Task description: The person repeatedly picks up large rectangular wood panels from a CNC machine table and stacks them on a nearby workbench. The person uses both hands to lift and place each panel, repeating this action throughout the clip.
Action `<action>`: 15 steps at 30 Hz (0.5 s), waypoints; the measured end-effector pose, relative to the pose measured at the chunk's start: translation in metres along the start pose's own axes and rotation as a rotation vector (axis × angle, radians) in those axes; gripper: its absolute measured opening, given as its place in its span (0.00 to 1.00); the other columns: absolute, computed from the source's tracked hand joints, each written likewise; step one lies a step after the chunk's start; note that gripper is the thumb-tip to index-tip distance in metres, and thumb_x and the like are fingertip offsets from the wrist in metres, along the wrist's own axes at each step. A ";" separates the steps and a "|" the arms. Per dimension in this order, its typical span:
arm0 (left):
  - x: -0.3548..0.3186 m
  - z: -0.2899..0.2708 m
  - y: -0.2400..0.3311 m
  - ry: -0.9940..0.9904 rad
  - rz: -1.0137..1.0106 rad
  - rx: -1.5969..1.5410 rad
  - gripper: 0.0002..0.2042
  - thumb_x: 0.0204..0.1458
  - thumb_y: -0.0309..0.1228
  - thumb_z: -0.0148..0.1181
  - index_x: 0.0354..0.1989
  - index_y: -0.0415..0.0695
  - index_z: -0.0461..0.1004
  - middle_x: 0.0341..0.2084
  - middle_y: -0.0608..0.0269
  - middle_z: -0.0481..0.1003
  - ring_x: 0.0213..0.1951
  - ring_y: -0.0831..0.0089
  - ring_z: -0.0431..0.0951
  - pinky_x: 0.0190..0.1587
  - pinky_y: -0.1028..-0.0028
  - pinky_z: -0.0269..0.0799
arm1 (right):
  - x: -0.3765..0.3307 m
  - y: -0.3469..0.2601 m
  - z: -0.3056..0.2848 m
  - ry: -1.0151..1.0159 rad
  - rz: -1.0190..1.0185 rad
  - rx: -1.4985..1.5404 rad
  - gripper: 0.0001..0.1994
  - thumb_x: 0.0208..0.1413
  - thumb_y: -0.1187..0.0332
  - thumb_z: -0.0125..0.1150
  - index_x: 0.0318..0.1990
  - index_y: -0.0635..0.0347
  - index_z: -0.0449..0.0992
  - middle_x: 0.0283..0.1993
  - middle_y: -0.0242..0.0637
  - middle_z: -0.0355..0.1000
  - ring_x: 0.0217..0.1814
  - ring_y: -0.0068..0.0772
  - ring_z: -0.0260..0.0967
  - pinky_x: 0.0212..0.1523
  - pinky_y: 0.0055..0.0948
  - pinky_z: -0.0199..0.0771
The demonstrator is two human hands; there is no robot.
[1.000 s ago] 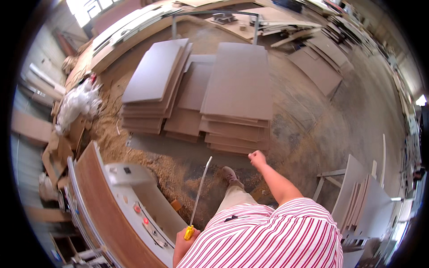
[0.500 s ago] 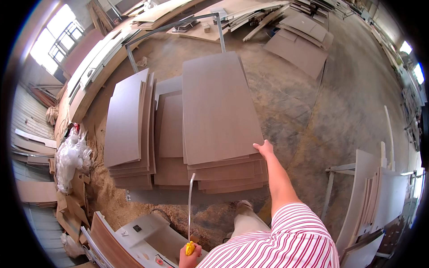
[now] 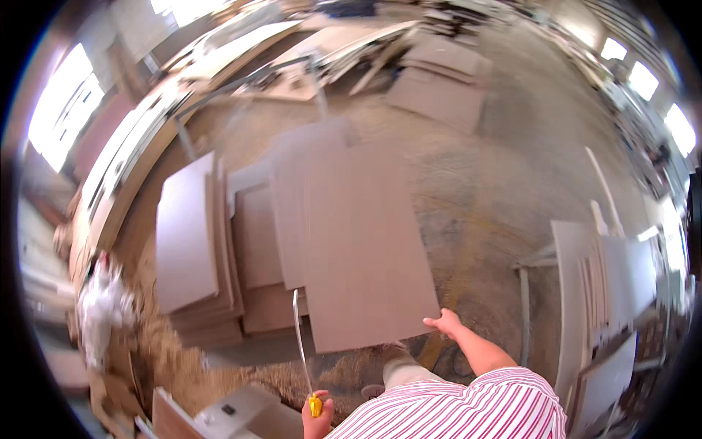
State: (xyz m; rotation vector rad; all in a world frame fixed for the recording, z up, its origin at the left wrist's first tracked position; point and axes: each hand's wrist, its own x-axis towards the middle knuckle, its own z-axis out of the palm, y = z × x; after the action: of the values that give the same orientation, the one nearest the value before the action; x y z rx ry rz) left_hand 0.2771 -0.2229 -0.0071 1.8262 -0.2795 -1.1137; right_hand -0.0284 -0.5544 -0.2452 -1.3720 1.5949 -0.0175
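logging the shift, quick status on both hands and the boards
Left hand closed on yellow tape measure, blade run out. Right hand at near corner of top board. Board stacks alongside, sawdust on floor.

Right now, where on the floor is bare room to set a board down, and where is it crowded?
The widest bare patch of concrete floor lies right of the top board, between it and the white panels leaning at the right. The right hand touches that board's near corner. Left of it is crowded: the board stacks, then sawdust. The left hand holds a tape measure.
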 end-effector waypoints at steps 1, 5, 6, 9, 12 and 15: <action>-0.002 -0.001 -0.011 -0.042 0.039 -0.027 0.11 0.53 0.24 0.61 0.45 0.42 0.72 0.24 0.72 0.70 0.26 0.85 0.67 0.30 0.81 0.65 | -0.016 0.005 -0.006 -0.010 -0.046 0.012 0.30 0.41 0.53 0.75 0.47 0.66 0.75 0.43 0.42 0.77 0.41 0.36 0.75 0.42 0.34 0.74; 0.013 -0.010 -0.055 -0.106 0.483 0.255 0.20 0.57 0.44 0.60 0.49 0.43 0.68 0.32 0.61 0.71 0.34 0.73 0.69 0.43 0.69 0.70 | -0.094 -0.021 -0.026 0.086 -0.156 -0.011 0.36 0.36 0.42 0.73 0.45 0.65 0.76 0.44 0.48 0.77 0.48 0.46 0.75 0.50 0.38 0.72; 0.021 -0.010 -0.055 -0.307 0.414 -0.035 0.17 0.59 0.44 0.57 0.44 0.43 0.68 0.29 0.63 0.69 0.31 0.75 0.67 0.38 0.72 0.68 | -0.106 -0.024 -0.032 0.121 -0.171 -0.046 0.38 0.35 0.39 0.71 0.45 0.65 0.75 0.45 0.51 0.76 0.50 0.51 0.74 0.50 0.41 0.72; 0.041 -0.015 -0.057 -0.429 0.210 -0.299 0.18 0.63 0.47 0.47 0.35 0.43 0.67 0.23 0.64 0.65 0.25 0.77 0.61 0.28 0.76 0.63 | -0.163 -0.066 -0.051 0.200 -0.321 -0.085 0.33 0.39 0.41 0.68 0.39 0.64 0.74 0.41 0.54 0.75 0.45 0.55 0.73 0.45 0.45 0.72; 0.021 0.024 -0.013 -0.483 0.161 -0.528 0.10 0.58 0.36 0.56 0.40 0.43 0.68 0.27 0.64 0.69 0.29 0.77 0.66 0.33 0.76 0.66 | -0.218 -0.109 -0.061 0.270 -0.505 -0.006 0.27 0.43 0.46 0.66 0.36 0.64 0.72 0.35 0.54 0.74 0.39 0.58 0.73 0.39 0.46 0.71; -0.036 0.061 0.055 -0.448 0.497 -0.141 0.09 0.56 0.30 0.59 0.40 0.44 0.65 0.30 0.62 0.70 0.32 0.73 0.67 0.37 0.74 0.66 | -0.264 -0.162 -0.049 0.223 -0.640 0.064 0.20 0.42 0.54 0.64 0.32 0.65 0.73 0.30 0.53 0.75 0.36 0.58 0.73 0.37 0.47 0.72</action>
State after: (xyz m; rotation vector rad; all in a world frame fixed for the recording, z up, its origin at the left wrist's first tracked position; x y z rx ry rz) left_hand 0.2232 -0.2666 0.0497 1.2665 -0.8444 -1.1330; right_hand 0.0232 -0.4404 0.0423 -1.8221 1.2509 -0.6173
